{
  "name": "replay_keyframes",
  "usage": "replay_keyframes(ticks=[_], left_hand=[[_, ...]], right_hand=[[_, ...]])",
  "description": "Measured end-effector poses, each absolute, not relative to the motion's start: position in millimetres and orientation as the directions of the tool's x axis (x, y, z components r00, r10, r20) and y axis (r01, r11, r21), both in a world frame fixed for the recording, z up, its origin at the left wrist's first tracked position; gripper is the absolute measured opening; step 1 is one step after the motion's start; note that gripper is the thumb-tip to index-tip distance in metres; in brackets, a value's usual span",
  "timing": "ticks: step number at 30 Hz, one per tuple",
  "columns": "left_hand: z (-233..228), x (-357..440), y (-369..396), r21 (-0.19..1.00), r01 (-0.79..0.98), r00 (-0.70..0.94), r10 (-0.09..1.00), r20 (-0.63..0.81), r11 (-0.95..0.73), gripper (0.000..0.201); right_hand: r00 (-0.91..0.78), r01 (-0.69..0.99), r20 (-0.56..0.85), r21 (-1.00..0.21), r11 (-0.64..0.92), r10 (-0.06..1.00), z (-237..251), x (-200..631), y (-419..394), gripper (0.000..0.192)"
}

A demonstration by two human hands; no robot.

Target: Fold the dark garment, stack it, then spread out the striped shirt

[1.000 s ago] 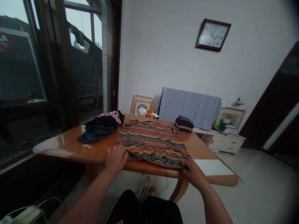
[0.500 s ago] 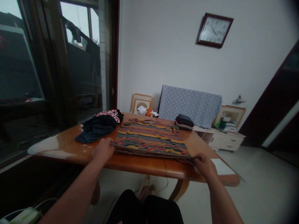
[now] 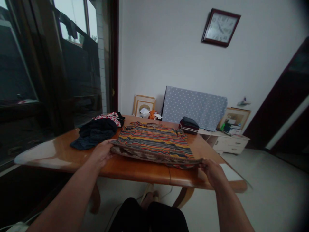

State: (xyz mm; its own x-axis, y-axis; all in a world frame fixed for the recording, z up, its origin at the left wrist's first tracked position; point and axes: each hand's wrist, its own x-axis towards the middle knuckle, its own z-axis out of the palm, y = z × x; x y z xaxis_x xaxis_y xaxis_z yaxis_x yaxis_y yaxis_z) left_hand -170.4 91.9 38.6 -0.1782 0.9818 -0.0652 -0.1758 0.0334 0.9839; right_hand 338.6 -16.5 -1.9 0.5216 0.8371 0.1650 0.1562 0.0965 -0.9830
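Note:
A striped short-sleeved shirt (image 3: 154,140) in yellow, red and grey lies spread on the wooden table (image 3: 135,168), its collar toward the far side. My left hand (image 3: 104,152) is closed on the near left corner of its hem. At the near right corner, my right hand (image 3: 210,169) pinches the same hem. The hem is raised off the tabletop between both hands, and its brownish underside shows. Some fingertips are hidden by the cloth.
Left of the shirt lies a heap of dark and red-white clothes (image 3: 98,132). A folded stack of clothes (image 3: 189,125) sits at the far right. A white sheet (image 3: 230,172) lies near the right edge. Behind stands a low white cabinet (image 3: 229,143).
Both hands have lifted the near hem a little, so more of its underside shows. The left hand has shifted slightly left and up. The view has moved slightly.

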Motion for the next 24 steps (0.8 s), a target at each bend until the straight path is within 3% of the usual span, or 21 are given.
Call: replay_keyframes(ticks=[4, 8, 12, 14, 16, 18, 21, 24], left_hand=[[47, -161, 97, 0.99, -0.039, -0.282, 0.952, 0.12, -0.136, 0.041], [62, -156, 102, 0.969, 0.096, -0.314, 0.917, 0.245, -0.226, 0.039], [77, -158, 107, 0.967, 0.123, -0.331, 0.909, 0.253, -0.225, 0.037], [86, -160, 105, 0.98, 0.107, -0.27, 0.944, 0.189, -0.166, 0.04], [96, -165, 97, 0.991, 0.078, -0.137, 0.984, 0.115, -0.105, 0.045], [102, -173, 88, 0.995, 0.019, 0.01, 0.995, 0.103, -0.103, 0.049], [100, -187, 82, 0.981, -0.071, 0.091, 0.978, 0.186, -0.18, 0.046], [81, -199, 91, 0.966, 0.157, -0.001, 0.979, 0.206, -0.203, 0.032]], right_hand=[[0.364, 0.388, 0.175, -0.922, 0.022, 0.915, 7, 330, -17, 0.041], [0.371, 0.713, 0.27, -0.695, -0.087, 0.889, 6, 336, -10, 0.029], [0.334, 0.809, 0.373, -0.584, -0.061, 0.866, 0, 350, -1, 0.026], [0.353, 0.792, 0.407, -0.609, -0.038, 0.843, 3, 351, -1, 0.026], [0.467, 0.685, 0.421, -0.728, -0.018, 0.778, 9, 347, -4, 0.028], [0.599, 0.45, 0.373, -0.889, 0.088, 0.709, 17, 343, -9, 0.035], [0.636, 0.168, 0.291, -0.956, 0.24, 0.714, 26, 341, -16, 0.048], [0.562, 0.231, 0.21, -0.969, 0.092, 0.8, 24, 344, -17, 0.047]])
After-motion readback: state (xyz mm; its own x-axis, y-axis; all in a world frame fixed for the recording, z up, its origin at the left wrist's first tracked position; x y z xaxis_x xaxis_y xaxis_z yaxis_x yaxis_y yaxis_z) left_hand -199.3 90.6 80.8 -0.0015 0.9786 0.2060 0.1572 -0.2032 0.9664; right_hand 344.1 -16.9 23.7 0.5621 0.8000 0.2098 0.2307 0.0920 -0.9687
